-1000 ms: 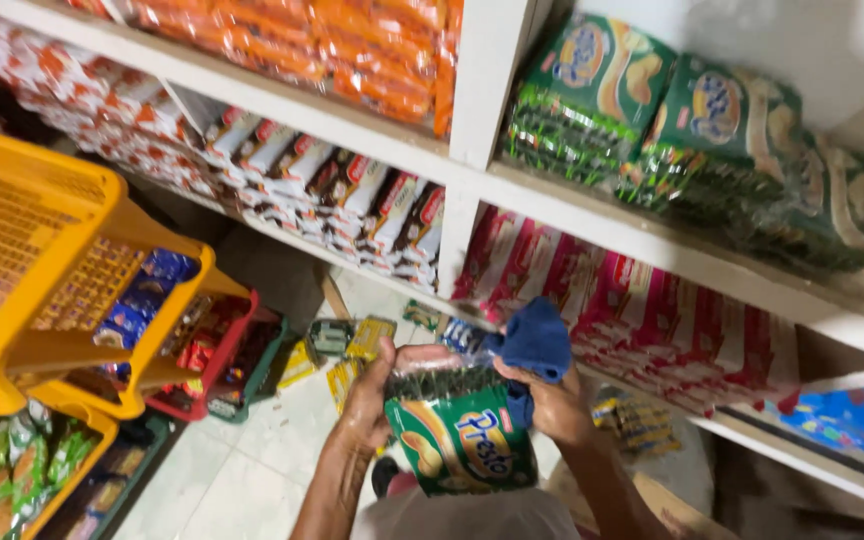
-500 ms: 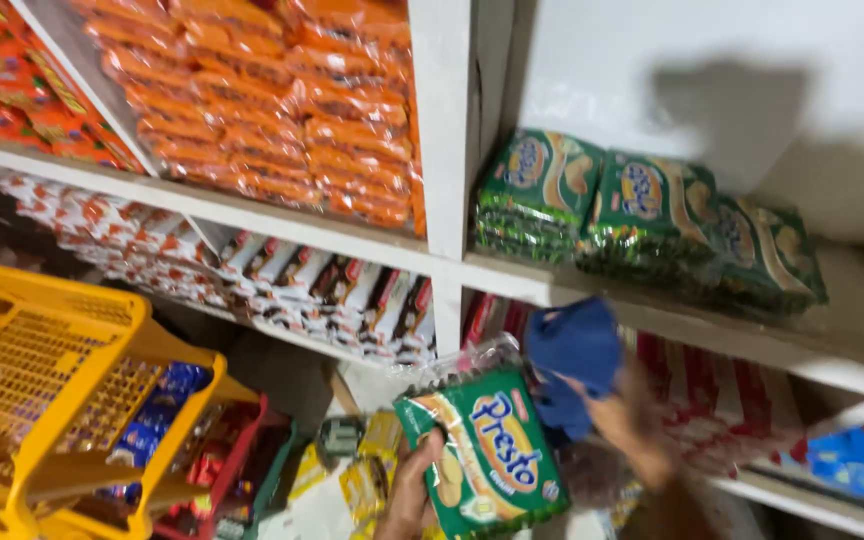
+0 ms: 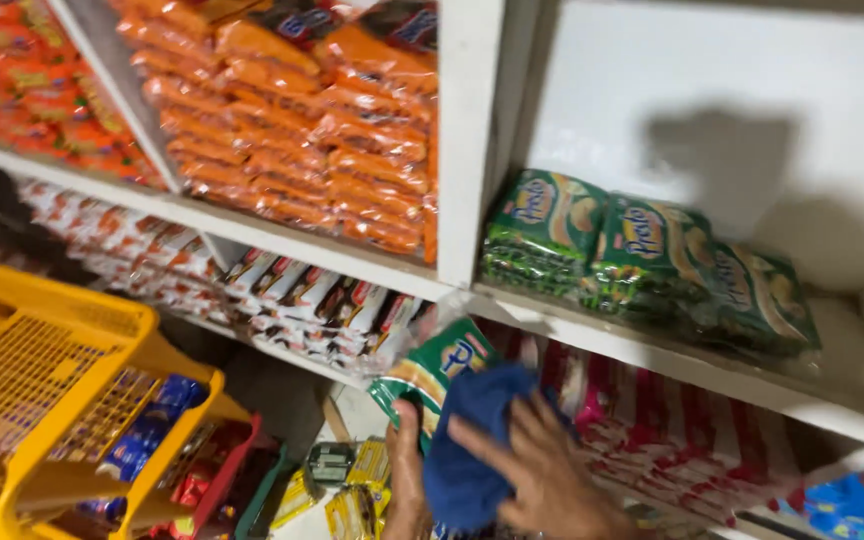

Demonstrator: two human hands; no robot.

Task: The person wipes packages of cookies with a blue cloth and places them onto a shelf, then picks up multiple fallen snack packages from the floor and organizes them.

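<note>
My left hand (image 3: 407, 478) grips a green snack multipack (image 3: 432, 372) from below, holding it up in front of the shelves. My right hand (image 3: 542, 478) presses a blue cloth (image 3: 472, 440) flat against the front of that pack. Just above and to the right, several matching green packs (image 3: 642, 255) lie stacked on a white shelf (image 3: 672, 365).
Orange packets (image 3: 322, 130) fill the upper left shelf. Red and white packs (image 3: 292, 295) line the shelf below, more red ones (image 3: 672, 430) at right. A yellow plastic basket rack (image 3: 62, 400) stands at left. Small packs lie on the floor (image 3: 342, 480).
Both hands have brought the green pack and the blue cloth up toward the shelf. The cloth now lies over the pack's front. My view has tilted upward.
</note>
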